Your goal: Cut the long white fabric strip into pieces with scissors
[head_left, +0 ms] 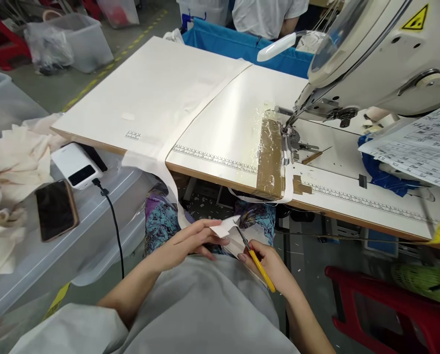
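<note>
My left hand (pixel 192 241) is in front of my lap, its fingers closed on one end of a white fabric piece (pixel 225 226). My right hand (pixel 266 265) grips a seam ripper (pixel 257 265) with a yellow handle and a thin metal shaft. The tip of the tool meets the edge of the white fabric. More pale fabric lies over my lap under the right hand, partly hidden by it. A long white fabric strip (pixel 172 179) runs from the table down toward my left hand.
A sewing machine (pixel 353 73) stands on the white table (pixel 131 88), whose front edge is just ahead of my hands. At left, a phone (pixel 56 210), a white power bank (pixel 76 166) and cream fabric (pixel 16 167) lie on a plastic bin. A red stool (pixel 353 300) is at right.
</note>
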Tool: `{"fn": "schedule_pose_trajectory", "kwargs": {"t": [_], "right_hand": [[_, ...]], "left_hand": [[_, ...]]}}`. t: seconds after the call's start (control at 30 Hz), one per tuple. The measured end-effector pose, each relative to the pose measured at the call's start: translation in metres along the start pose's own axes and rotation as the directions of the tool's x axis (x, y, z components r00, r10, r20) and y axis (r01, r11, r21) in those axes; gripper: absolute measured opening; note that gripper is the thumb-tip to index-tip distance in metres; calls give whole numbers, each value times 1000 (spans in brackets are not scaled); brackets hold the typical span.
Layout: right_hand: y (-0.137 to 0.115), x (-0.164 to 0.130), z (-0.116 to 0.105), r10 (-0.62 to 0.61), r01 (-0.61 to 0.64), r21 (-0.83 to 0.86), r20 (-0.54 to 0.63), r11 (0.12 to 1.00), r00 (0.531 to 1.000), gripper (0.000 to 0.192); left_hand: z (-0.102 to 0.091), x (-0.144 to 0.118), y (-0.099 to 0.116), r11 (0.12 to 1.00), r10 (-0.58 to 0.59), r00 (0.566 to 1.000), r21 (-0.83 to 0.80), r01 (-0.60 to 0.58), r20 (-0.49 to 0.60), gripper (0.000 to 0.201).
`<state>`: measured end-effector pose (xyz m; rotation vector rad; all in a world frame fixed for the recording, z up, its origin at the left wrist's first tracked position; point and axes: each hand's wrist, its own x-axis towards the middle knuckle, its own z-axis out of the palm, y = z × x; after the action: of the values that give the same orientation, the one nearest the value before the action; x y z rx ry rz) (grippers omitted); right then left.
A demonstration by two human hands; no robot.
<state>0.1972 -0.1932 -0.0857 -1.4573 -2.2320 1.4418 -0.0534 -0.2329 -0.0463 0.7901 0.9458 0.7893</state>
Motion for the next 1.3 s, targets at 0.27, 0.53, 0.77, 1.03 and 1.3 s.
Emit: {"fn": "schedule_pose_trajectory", "kwargs": {"t": [0.27,0.53,0.77,1.03,1.3], "right_hand": [[-8,0,-15,-3,6,-29,89,1000,996,45],[-11,22,-20,-54,77,-84,243,993,968,46],[-17,37,-25,-59,98,-85,373,992,926,51],[-19,43,-23,-87,151,-127,405,980,910,50],[-25,39,-15,-79,182,-404,260,897,963,49]], "left_hand": [[-2,25,-10,735,325,919,672,-97,-224,33],[-3,23,-11,985,-57,984,150,82,-167,44],[-12,26,-17,995,-84,981,44,93,-174,44],[-24,28,-28,981,-175,978,-109,163,-111,39],[-28,27,-25,981,-178,977,-102,167,-115,40]]}}
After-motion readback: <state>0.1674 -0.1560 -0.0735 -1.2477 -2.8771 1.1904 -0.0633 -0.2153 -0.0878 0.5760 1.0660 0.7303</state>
